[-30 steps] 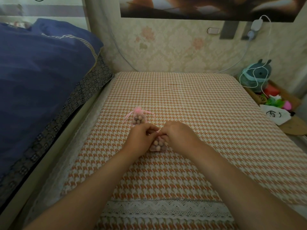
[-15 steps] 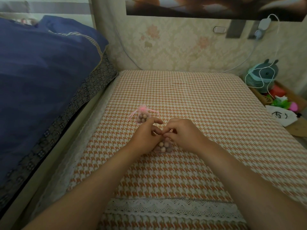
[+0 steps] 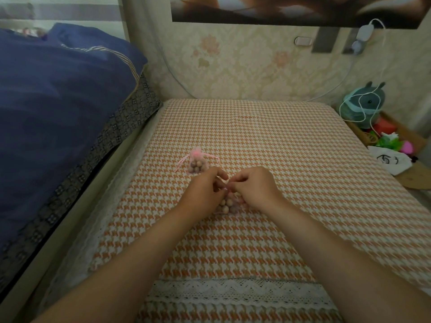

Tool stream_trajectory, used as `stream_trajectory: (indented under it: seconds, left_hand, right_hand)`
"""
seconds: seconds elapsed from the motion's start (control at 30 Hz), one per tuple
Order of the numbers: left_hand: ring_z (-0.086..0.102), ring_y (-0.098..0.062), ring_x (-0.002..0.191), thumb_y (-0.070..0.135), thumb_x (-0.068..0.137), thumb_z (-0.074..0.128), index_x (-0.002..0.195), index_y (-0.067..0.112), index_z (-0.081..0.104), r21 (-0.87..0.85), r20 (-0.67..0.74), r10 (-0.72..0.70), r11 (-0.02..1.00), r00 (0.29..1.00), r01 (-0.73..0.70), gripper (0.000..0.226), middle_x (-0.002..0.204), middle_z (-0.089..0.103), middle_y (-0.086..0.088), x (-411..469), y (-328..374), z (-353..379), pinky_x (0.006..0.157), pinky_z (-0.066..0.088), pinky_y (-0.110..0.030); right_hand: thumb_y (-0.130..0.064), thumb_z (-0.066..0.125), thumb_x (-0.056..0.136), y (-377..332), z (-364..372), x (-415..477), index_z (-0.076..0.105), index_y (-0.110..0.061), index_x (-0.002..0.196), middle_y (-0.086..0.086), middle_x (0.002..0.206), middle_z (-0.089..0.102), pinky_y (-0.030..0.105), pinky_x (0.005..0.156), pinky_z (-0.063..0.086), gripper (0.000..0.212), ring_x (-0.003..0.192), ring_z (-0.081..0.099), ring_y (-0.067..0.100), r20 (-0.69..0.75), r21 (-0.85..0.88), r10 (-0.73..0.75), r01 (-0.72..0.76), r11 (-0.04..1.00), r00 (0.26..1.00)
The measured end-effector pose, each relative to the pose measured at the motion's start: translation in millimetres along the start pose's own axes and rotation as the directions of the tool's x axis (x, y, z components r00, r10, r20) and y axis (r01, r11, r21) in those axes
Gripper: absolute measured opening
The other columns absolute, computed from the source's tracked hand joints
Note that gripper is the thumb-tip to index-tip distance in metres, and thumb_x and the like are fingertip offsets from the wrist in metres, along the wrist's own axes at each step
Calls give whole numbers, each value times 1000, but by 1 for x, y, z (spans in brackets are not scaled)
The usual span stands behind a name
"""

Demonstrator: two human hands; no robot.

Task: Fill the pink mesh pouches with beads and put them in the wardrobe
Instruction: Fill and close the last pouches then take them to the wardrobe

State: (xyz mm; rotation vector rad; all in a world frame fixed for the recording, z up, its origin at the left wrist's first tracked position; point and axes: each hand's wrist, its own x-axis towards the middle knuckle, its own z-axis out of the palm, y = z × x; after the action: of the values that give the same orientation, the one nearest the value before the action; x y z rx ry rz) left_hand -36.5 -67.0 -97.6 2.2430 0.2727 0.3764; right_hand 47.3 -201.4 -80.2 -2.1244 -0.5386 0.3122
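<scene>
A pink mesh pouch (image 3: 228,205) full of tan beads lies on the orange houndstooth cloth (image 3: 291,173), partly hidden under my fingers. My left hand (image 3: 205,190) and my right hand (image 3: 255,186) meet just above it, each pinching the pouch's pink drawstring at its top. A second pink mesh pouch (image 3: 197,163), tied shut with its ribbon ends spread out, rests on the cloth just beyond my left hand. No loose beads and no wardrobe are in view.
A bed with a blue quilt (image 3: 51,113) borders the cloth on the left. At the right edge stands a wooden shelf (image 3: 410,141) with a teal plush toy (image 3: 360,106), a white cable and small colourful items. A wallpapered wall closes the far side.
My fingertips have shifted slightly at the top of the near pouch, still working its drawstring. The view has drifted a little; the far pouch has not moved.
</scene>
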Motion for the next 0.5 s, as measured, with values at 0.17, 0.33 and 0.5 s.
stream_trajectory:
  seconds: [0.17,0.33,0.5]
  left_hand:
    - [66,-4,80,11,87,71,103,24,60,60,4,21,998,1000,-21,23,87,72,7,1,2,0,74,56,-26]
    - [68,-6,81,4,84,66,99,21,59,80,19,-30,996,999,29,23,84,73,6,1,7,-1,76,57,-30]
    - [65,-8,77,6,82,67,89,23,57,114,-51,-44,992,998,50,20,74,65,11,-1,11,0,68,53,-23]
  right_hand:
    - [-19,72,91,-5,-9,-1,83,-21,92,-4,81,76,14,58,46,12,71,66,5,154,-262,-167,203,944,974]
    - [-22,72,92,-8,-12,1,82,-24,96,-4,82,73,15,58,40,11,64,57,2,245,-423,-193,284,861,950]
    - [-21,71,93,-9,-11,1,82,-21,92,-1,86,74,29,69,51,11,78,66,14,223,-410,-133,216,886,966]
